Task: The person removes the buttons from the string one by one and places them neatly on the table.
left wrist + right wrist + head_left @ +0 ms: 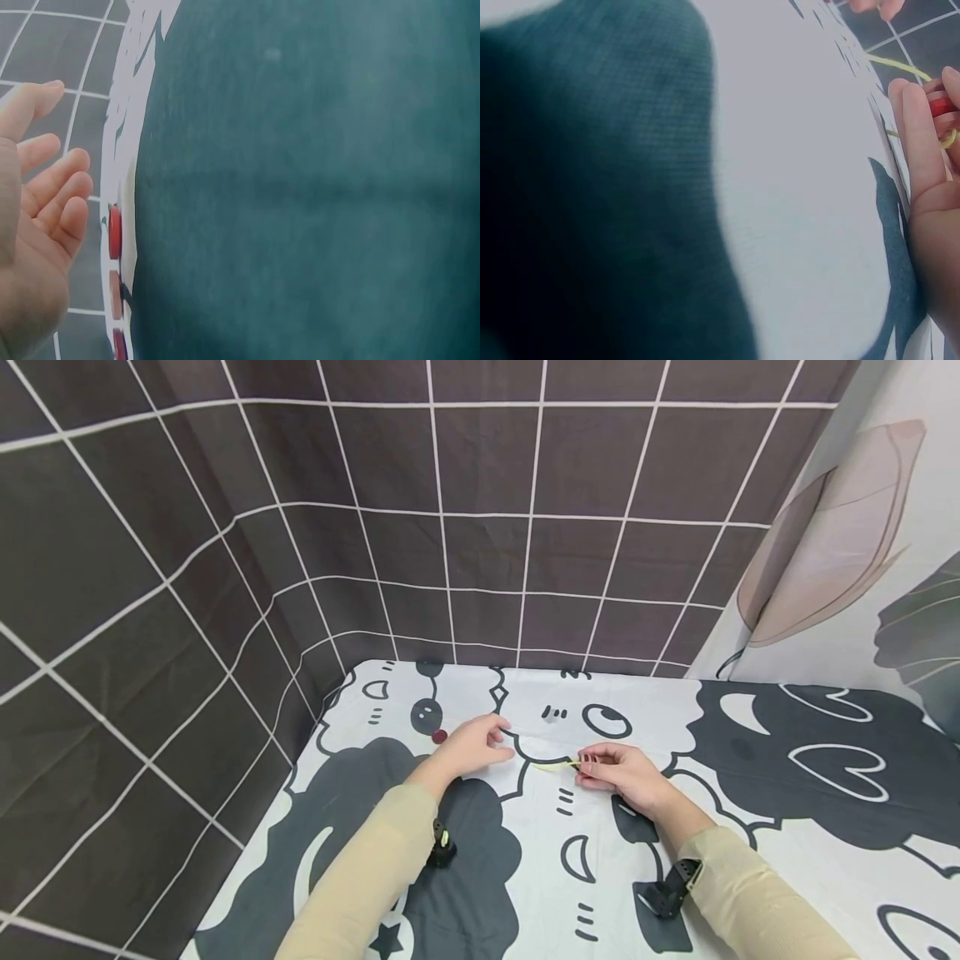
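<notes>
My right hand (pixel 622 777) pinches a thin yellow cord (pixel 553 767) between thumb and fingers, just above the patterned bedsheet. The cord's free end trails left toward my other hand. In the right wrist view, a small red piece (pixel 943 106) shows among the right fingers, with the yellow cord (pixel 900 65) looping beside it; its kind is partly hidden. My left hand (pixel 472 746) hovers to the left of the cord, apart from it. Its fingers are loosely bent and hold nothing, as the left wrist view also shows the hand (pixel 41 217).
A white bedsheet (pixel 540 860) printed with dark cartoon shapes covers the surface. Dark grid-patterned cloth (pixel 480 552) rises behind and at the left; a leaf-print curtain (pixel 832 543) hangs at right. Red disc-like spots (pixel 115 232) show edge-on; printed or loose, I cannot tell.
</notes>
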The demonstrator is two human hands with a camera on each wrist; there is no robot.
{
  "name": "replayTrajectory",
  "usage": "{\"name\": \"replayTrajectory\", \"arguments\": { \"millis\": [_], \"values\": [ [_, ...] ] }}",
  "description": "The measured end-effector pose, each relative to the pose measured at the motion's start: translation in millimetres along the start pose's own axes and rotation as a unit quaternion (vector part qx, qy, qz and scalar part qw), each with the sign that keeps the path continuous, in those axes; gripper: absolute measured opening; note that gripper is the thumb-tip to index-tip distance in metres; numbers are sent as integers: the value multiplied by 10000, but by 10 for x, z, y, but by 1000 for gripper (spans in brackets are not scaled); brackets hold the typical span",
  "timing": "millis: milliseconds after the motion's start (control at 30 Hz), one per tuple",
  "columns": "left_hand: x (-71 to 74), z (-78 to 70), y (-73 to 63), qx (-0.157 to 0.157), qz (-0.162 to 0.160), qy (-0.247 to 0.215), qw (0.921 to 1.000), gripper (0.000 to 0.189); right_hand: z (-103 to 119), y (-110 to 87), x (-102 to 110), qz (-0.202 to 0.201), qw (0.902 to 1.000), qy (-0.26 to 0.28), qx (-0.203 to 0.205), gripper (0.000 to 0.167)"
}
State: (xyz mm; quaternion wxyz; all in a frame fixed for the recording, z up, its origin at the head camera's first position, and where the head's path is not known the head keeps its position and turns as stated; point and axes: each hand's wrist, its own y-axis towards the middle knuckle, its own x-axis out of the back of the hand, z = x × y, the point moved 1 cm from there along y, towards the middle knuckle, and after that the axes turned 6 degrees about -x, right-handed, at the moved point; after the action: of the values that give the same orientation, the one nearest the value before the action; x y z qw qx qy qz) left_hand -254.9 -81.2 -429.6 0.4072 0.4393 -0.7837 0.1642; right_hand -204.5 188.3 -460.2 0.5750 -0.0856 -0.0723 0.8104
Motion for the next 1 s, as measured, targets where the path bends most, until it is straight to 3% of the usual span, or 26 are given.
{"name": "replayTrajectory", "arguments": {
  "millis": [433, 600, 1000],
  "values": [
    [-77, 18, 14, 53, 65, -17, 10000, 42, 3, -10, -2, -21, 10000, -3, 1, 46],
    [-93, 3, 0, 51, -15, 218, 9997, 41, 8, -6, -19, -42, 10000, -35, -27, 46],
    [-99, -138, 39, 527, 205, 297, 9980, 43, -10, -3, 12, 40, 10000, -55, 38, 48]
  ]
}}
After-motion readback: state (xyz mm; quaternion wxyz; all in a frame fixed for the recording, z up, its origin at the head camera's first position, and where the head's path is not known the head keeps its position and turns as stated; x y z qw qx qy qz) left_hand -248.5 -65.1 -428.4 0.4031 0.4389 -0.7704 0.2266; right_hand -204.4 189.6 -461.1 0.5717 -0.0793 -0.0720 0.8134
